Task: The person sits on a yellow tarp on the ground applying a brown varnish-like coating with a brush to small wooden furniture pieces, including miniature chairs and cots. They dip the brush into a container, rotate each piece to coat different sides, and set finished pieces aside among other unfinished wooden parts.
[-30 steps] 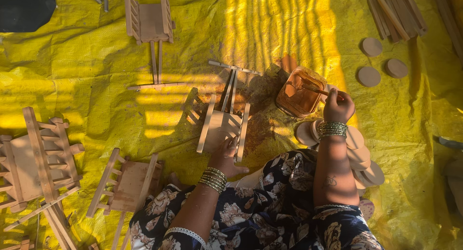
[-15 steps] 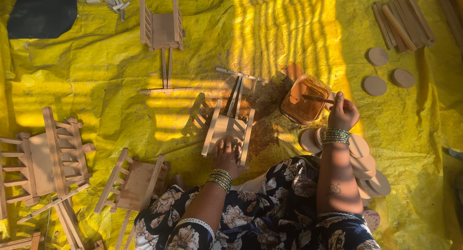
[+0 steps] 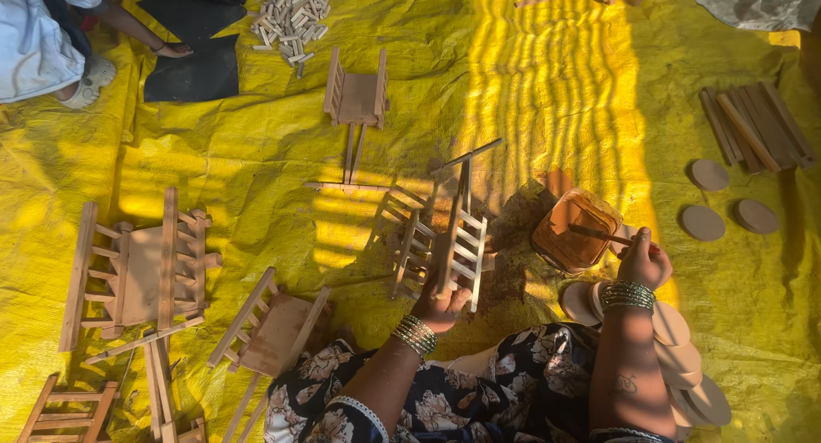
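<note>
Slatted wooden cart frame (image 3: 449,255) stood near the middle of the yellow tarp (image 3: 256,152), our left hand (image 3: 442,306) clamped on its lower end. It looked light, stiff, fragile at the joints. Our right hand (image 3: 643,262) pinched a brush (image 3: 599,234) over the glue tub (image 3: 575,229).

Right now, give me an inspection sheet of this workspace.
Surface: yellow tarp on the ground, wrinkled, striped with sunlight.
Job's things: small wooden cart held upright; brown-filled tub beside it; stick dipped in the tub.
Clutter: finished carts; pile of short wood pieces; wooden discs; bundle of slats.
Grippers: left hand grips the cart's lower end; right hand holds the stick.
Cables: nothing seen.
Surroundings: another person sits at the top left corner.
</note>
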